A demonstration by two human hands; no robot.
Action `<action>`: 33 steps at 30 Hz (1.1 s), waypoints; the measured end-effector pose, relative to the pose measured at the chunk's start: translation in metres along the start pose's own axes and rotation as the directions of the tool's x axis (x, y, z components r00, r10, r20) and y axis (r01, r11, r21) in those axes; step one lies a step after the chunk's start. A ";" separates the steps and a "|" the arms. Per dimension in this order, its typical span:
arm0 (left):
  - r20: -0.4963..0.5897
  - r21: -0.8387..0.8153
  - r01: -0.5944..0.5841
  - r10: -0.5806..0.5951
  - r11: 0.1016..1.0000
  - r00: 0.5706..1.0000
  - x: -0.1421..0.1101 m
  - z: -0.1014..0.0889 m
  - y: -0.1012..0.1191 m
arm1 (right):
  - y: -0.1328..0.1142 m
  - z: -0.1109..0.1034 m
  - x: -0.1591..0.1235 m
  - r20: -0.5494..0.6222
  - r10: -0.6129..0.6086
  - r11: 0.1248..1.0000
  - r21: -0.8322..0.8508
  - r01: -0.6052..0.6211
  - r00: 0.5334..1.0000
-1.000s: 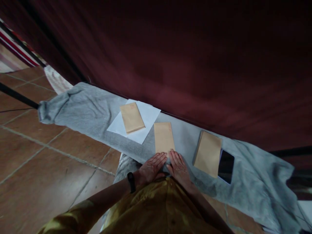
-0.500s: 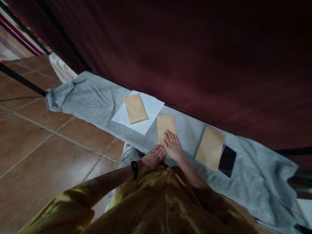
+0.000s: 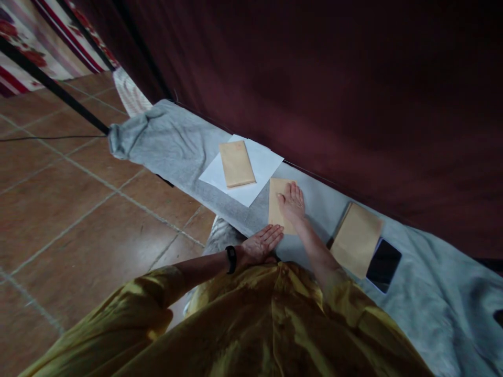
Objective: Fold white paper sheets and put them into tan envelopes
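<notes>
Right hand [image 3: 293, 201] has travelled: a second ago it sat beside the other one at the near edge of the brown envelope [image 3: 277, 215], and now it's up on the far half, toward the right side. It's lying flat, fingers stretched out, pressing on the paper rather than gripping anything. The left hand [image 3: 262, 242] hung back, flat too, fingertips over the envelope's near left corner and clutching nothing. There's a black wristband [image 3: 231, 259] on that arm, just short of the envelope.

The envelope itself lies flat on a grey cloth [image 3: 314, 209], which runs out to both sides of it. Left of the envelope and a bit farther out is some white paper [image 3: 264, 168], with a smaller brown packet [image 3: 238, 164] resting on top, a bit of red print at its far end. Off to the envelope's right, well apart from it, you've got a thicker brown stack [image 3: 357, 240], and right up against that a dark-screened phone [image 3: 384, 265].

Beyond the envelope it's all dark red curtain [image 3: 314, 84]. On the near side of it is the person's mustard-yellow shirt [image 3: 243, 330], and way over to its left there's brown tiled floor [image 3: 98, 193].
</notes>
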State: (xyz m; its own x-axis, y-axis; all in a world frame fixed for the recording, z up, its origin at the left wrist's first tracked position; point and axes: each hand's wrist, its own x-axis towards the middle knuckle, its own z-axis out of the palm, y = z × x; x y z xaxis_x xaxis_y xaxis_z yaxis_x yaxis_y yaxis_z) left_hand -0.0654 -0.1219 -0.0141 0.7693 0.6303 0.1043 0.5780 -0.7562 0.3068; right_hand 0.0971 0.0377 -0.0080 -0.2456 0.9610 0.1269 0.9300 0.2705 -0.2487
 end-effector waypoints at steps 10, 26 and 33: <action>-0.067 0.031 0.014 -0.012 0.999 0.998 -0.001 -0.003 0.001 | 0.005 -0.002 -0.056 -0.016 -0.048 0.999 0.017 0.048 0.999; -0.108 0.177 0.145 -0.127 0.974 0.986 0.014 -0.016 0.001 | 0.005 -0.030 -0.171 -0.144 -0.010 0.976 0.213 0.041 0.990; 0.077 0.360 0.199 -0.242 0.911 0.967 0.050 -0.046 0.011 | 0.000 -0.042 -0.178 0.001 0.390 0.671 0.684 -0.285 0.921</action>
State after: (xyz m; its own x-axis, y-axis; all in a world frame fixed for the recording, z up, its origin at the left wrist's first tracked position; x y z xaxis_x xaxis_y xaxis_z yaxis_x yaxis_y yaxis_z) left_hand -0.0332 -0.0908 0.0383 0.6251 0.7792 -0.0459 0.7782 -0.6267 -0.0407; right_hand 0.1516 -0.1355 0.0095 0.1361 0.9905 0.0187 0.5076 -0.0535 -0.8599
